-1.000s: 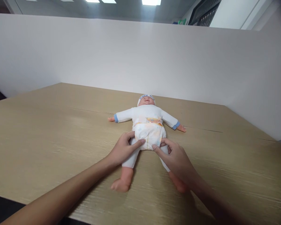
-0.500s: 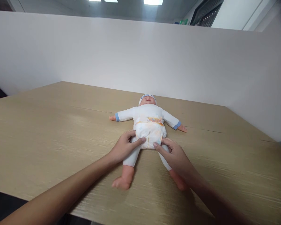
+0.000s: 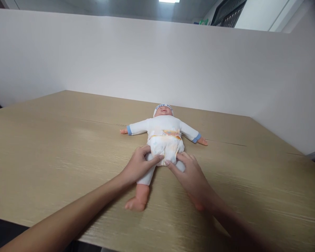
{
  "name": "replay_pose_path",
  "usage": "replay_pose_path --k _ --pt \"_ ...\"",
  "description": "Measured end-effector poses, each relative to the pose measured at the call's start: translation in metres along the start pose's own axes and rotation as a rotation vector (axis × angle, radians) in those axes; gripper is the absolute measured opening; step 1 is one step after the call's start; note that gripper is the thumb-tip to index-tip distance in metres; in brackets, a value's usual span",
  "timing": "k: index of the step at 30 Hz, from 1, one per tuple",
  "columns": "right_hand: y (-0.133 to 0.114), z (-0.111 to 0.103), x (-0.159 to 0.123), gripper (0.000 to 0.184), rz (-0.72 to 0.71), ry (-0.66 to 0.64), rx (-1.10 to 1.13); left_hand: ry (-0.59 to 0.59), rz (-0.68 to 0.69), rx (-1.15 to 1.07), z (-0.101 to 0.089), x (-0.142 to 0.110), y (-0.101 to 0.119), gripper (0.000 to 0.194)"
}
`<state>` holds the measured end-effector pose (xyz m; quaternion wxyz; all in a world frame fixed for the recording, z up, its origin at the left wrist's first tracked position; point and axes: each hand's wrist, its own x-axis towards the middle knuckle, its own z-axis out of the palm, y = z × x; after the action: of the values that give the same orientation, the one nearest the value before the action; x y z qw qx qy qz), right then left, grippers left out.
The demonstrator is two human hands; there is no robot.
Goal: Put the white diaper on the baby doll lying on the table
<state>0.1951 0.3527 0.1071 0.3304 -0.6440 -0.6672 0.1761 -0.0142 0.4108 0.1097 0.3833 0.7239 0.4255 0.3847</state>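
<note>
Hands (image 3: 136,167) (image 3: 190,175) on doll (image 3: 164,131) diaper (image 3: 166,148), table (image 3: 55,140).

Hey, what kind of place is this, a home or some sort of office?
Probably an office or training room, not a home: a plain white partition wall backs the large light wood-grain table, with ceiling panel lights above. Both hands rest on a baby doll in white clothes.

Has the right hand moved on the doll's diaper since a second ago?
Yes. The right hand has slid inward across the diaper toward the left hand, judged against the doll, which lies as before.
</note>
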Motion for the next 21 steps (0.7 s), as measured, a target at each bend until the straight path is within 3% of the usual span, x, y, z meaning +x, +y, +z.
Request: replay_pose_path --k 12,21 --pt "0.012 -0.001 0.007 0.031 -0.016 -0.028 0.226 -0.065 -0.067 -0.223 0.000 0.001 0.004 0.041" --pt "0.001 -0.007 0.004 0.036 0.058 -0.024 0.434 -0.133 -0.281 -0.509 -0.001 -0.001 0.014 0.044"
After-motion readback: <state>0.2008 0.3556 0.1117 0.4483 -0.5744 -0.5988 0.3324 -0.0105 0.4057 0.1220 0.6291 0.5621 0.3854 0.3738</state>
